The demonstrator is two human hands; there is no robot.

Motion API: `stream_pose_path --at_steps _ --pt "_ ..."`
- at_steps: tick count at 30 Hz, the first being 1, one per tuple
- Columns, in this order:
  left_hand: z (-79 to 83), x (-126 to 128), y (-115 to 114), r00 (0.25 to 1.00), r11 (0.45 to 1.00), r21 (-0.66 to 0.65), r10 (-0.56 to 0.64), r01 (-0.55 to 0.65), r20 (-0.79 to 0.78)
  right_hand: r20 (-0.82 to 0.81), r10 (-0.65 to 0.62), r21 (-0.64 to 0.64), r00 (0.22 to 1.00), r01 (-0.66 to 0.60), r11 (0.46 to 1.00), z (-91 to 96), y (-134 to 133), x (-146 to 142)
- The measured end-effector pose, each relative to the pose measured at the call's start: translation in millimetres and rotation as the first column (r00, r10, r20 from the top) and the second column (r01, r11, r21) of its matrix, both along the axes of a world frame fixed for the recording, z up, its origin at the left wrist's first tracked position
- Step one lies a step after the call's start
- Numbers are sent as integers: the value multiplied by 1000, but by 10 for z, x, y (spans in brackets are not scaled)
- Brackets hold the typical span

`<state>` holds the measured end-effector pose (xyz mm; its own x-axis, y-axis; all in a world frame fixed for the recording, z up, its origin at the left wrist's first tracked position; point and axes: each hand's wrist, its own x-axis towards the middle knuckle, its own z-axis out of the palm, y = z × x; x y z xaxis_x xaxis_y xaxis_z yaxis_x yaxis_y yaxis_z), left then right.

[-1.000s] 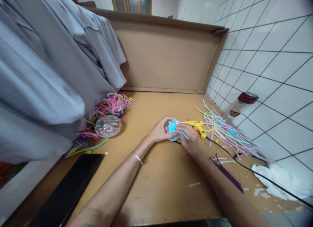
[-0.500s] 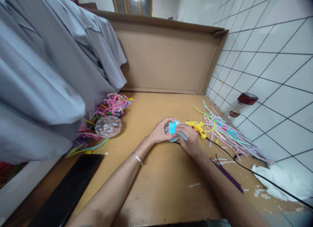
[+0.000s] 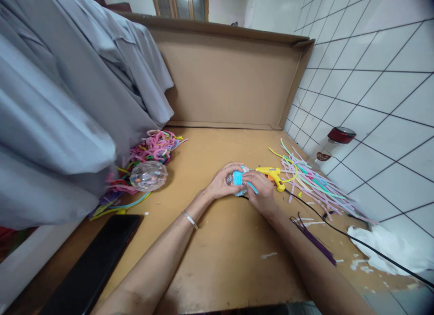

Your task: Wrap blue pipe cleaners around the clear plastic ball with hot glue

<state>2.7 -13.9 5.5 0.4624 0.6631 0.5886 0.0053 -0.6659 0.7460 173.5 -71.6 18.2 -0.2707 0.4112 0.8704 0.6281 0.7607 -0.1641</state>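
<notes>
Clear ball (image 3: pixel 237 183) wrapped partway in blue pipe cleaner (image 3: pixel 238 178), centre of the frame, just above the wooden tabletop (image 3: pixel 217 256). My left hand (image 3: pixel 221 183) cups it from the left side, fingers curled around it and closed on the ball. My right hand (image 3: pixel 260 193) meets it from the right; thumb and forefinger pinch the loose blue end, which slants down and right across my knuckles. Both hands touch the ball; how much of the ball is covered I cannot tell, since my fingers hide most of it.

Yellow glue gun (image 3: pixel 271 175) lies on the table just beyond my right hand, nozzle pointing left toward the ball, close to it. Its black cord (image 3: pixel 342 233) trails off to the lower right of the frame.

Right of centre: a loose fan of pastel pipe cleaners (image 3: pixel 315 183) spread toward the tiled wall, with a red-lidded jar (image 3: pixel 334 145) standing behind them. A purple tassel (image 3: pixel 313 240) lies beside my right forearm. White crumpled material (image 3: pixel 389 251) at the lower right.

Left of centre: a second clear ball (image 3: pixel 149 175) with coloured flecks inside, resting against a heap of pink and mixed pipe cleaners (image 3: pixel 156 147). Grey cloth (image 3: pixel 68 116) hangs over the upper left. A black flat slab (image 3: pixel 95 260) lies in the lower left. A cardboard panel (image 3: pixel 230 84) stands at the back.
</notes>
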Motion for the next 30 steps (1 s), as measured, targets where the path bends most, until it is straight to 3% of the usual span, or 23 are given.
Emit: stream_pose_path --at_steps 5,12,24,30 --pt "-3 -8 2 1000 999 -33 -13 13 -2 -24 6 -49 1000 -8 999 -33 4 8" --pt "8 -28 13 999 1000 11 -23 23 -32 -44 17 -11 999 -18 1000 -40 8 -7" --pt "-44 -48 47 996 997 74 7 0 -88 -50 69 -59 996 -72 996 -52 11 8" --pt "-36 -38 40 997 994 104 -23 31 -79 -181 -114 -222 977 72 972 -95 68 40"
